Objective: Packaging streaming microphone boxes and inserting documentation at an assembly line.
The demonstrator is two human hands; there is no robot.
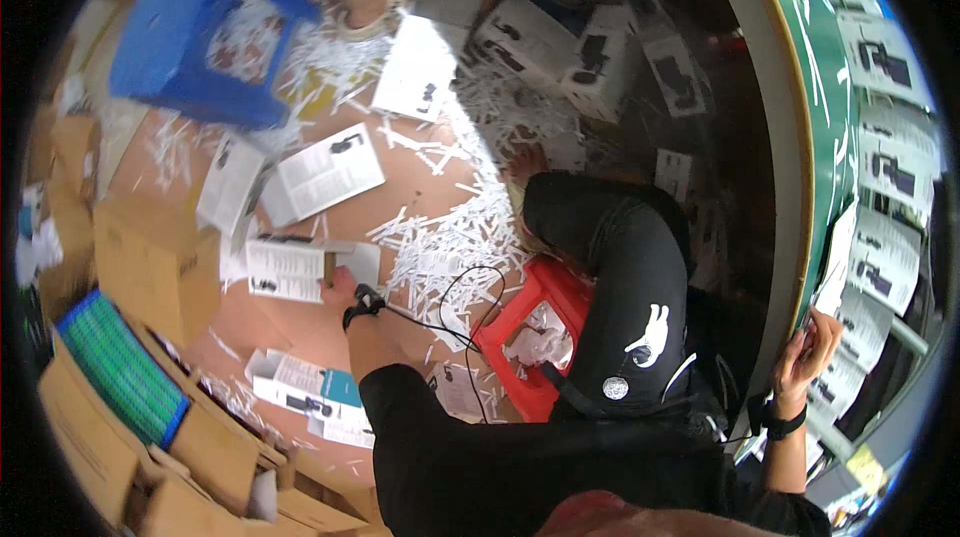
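My left hand [343,285], with a black strap at its wrist, is low over the floor at the right end of a white printed carton [285,270]. Its fingers close on that end, beside a narrow brown strip [329,265]; the fingertips are partly hidden. At the green table's edge, my right hand [812,349] has curled fingers at the lower end of a thin white printed sheet [838,255]. A black band is round that wrist. Two more white printed cartons [328,169] lie just beyond my left hand.
Shredded paper [445,247] covers much of the floor. A red stool [535,392] stands by my leg, a blue stool [180,37] at the far left. Brown boxes [155,262] crowd the left. Printed cartons [885,167] line the green table [825,87]. A black cable [430,325] trails from my left wrist. Another person's foot [370,12] is ahead.
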